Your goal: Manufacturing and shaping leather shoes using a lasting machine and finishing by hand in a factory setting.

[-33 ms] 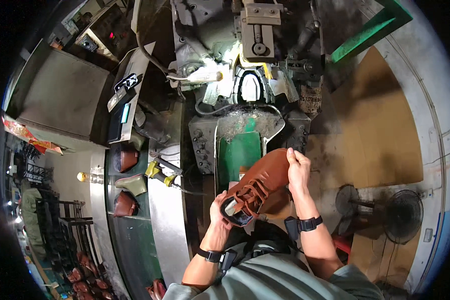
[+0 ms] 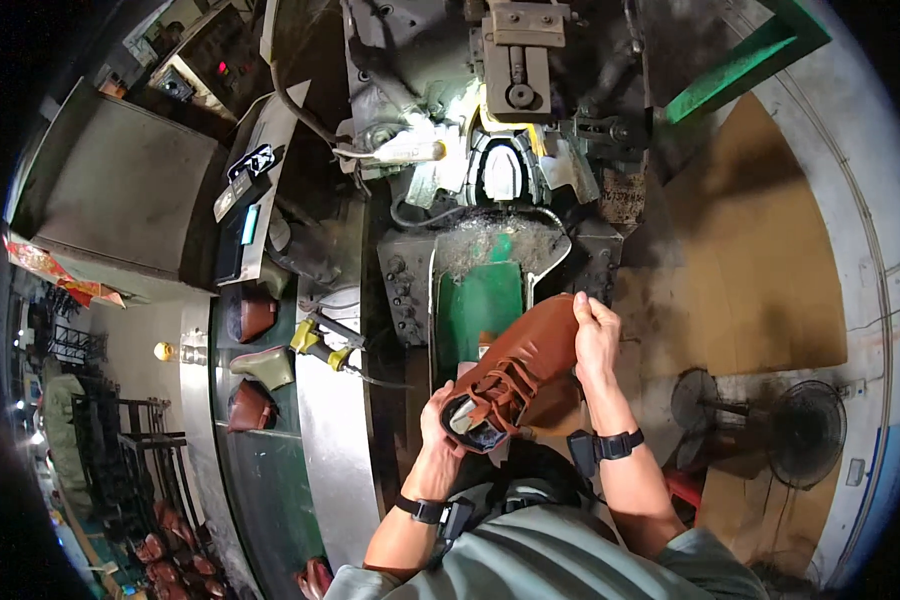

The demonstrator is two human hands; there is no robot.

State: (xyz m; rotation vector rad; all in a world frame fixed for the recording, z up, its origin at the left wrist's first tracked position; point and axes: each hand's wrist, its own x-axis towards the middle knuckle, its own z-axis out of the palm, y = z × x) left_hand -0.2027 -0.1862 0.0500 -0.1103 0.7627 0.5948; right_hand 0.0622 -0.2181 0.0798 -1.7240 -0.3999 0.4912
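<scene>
Between my two hands is a brown leather lace-up shoe (image 2: 538, 345), tilted with its toe up and to the right. My left hand (image 2: 438, 422) grips the heel end beside the ankle opening, where something pale shows inside. At the toe, my right hand (image 2: 597, 338) pinches the leather with the thumb on top; its other fingers are partly hidden. Loose brown laces cross the front of the shoe. Straight ahead stands a machine with a bright, shoe-toe-shaped clamp (image 2: 502, 175), apart from the shoe.
A green tray (image 2: 480, 300) lies below the clamp. On the left, a green conveyor belt (image 2: 280, 480) carries brown and olive shoe pieces, beside a yellow-and-black hand tool (image 2: 320, 348) on a metal ledge. Fans (image 2: 808, 435) and cardboard (image 2: 760, 270) are on the right.
</scene>
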